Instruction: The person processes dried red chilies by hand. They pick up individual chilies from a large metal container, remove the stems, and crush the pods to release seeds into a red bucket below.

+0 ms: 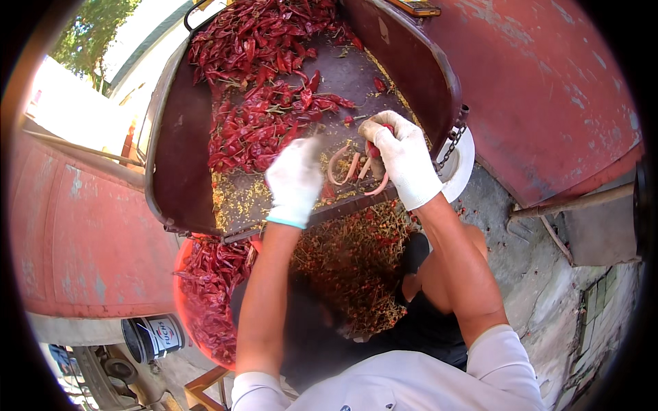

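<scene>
My right hand, in a white glove, is closed around a red chili pepper, partly covered by its fingers. To its left is my left hand, also gloved; its fingertips are blurred, and I cannot tell whether they hold anything. Both hands are above the front end of a dark red metal cart bed. Pinkish curved loops, perhaps scissors handles, lie between the hands. Beyond my left hand spreads a heap of dried red chilies, with a larger pile behind. Yellow seeds litter the bed.
Beneath the bed's front edge is a mound of stems and chili bits. An orange-red basin of chilies stands lower left, near a black bucket. A chain hangs at the bed's right corner. Red metal panels flank the cart.
</scene>
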Tool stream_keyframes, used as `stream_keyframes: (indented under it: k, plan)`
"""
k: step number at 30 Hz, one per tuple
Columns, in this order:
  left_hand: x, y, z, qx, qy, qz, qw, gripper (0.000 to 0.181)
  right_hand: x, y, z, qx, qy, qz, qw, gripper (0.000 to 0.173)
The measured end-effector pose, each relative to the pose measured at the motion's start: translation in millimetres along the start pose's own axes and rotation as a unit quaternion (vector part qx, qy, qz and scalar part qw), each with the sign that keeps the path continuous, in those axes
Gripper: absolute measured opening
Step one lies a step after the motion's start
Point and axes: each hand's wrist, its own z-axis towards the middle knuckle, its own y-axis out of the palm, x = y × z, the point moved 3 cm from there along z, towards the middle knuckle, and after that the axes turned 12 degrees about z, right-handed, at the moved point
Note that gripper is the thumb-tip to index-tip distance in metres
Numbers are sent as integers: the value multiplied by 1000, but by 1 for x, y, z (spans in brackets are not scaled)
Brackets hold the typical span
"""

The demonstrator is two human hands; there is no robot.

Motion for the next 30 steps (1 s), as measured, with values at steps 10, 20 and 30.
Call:
stream_keyframes:
  k: [10, 20, 30]
  plan:
    - [-105, 7, -16, -121, -114, 160, 973, 31, 23, 20, -2, -104, -18, -115, 988, 19]
    - [-67, -60, -31, -147, -262, -410, 861, 26, 40, 65, -22, -155, -322, -344, 868, 43]
    - [-45, -71, -58, -163, -243, -534, 793, 34, 48, 72, -32, -201, -309, -354, 860, 37]
